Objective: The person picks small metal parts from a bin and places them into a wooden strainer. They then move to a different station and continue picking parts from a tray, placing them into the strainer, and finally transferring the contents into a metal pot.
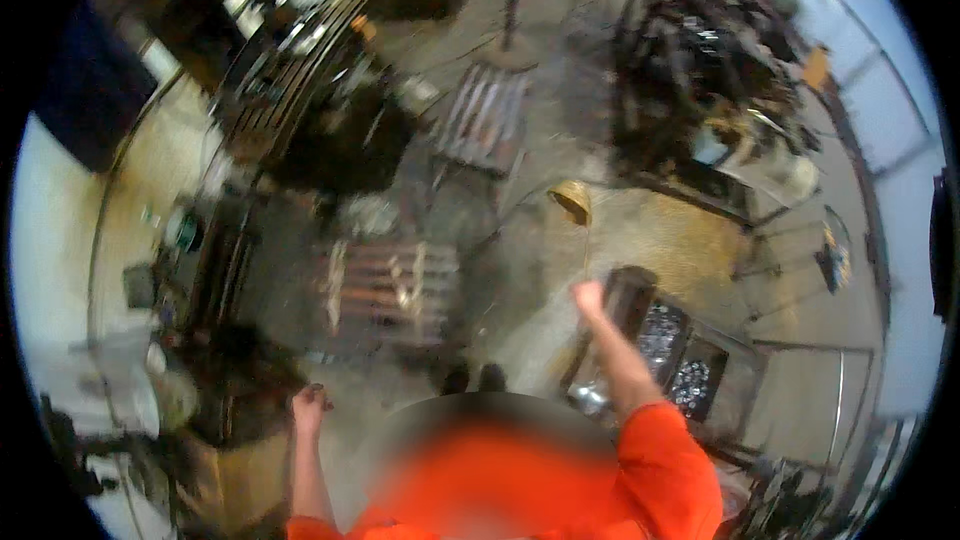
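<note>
Overall, head view: motion blur smears the whole frame; small items are unreadable.
Torso: orange garment, blurred, cut off at the lower edge.
Left hand [309,406]: hanging low, fingers curled; whether it holds anything cannot be told.
Right hand [588,298]: raised, apparently closed; grip contents cannot be told.
Wooden pallet [388,288]: on the floor, between both hands, nearer the left hand, touching neither.
Dark tray [668,350]: just right of the right forearm, contents indistinct.
</note>
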{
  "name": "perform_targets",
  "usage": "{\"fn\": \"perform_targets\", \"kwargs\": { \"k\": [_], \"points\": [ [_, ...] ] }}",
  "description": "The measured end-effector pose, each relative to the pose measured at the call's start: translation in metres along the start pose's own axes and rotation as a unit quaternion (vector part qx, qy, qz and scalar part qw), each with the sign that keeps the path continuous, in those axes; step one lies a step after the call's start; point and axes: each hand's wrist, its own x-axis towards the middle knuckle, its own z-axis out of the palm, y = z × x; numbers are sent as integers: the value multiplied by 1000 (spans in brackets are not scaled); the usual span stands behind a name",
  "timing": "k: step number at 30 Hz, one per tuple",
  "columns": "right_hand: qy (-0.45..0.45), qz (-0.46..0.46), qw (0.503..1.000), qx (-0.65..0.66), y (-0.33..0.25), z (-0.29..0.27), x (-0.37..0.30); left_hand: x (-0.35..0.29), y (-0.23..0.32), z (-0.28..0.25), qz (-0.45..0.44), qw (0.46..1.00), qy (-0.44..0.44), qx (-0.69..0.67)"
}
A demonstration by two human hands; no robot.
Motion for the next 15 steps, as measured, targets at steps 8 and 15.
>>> {"fn": "perform_targets", "kwargs": {
  "k": [8,15],
  "points": [
    [105,-165,980,-20,-102,82,53,-159,-123,-83,-272,958,80,36],
    [-125,-278,944,-124,-161,130,-6,-168,-159,-114,-201,973,107,-39]
  ]
}}
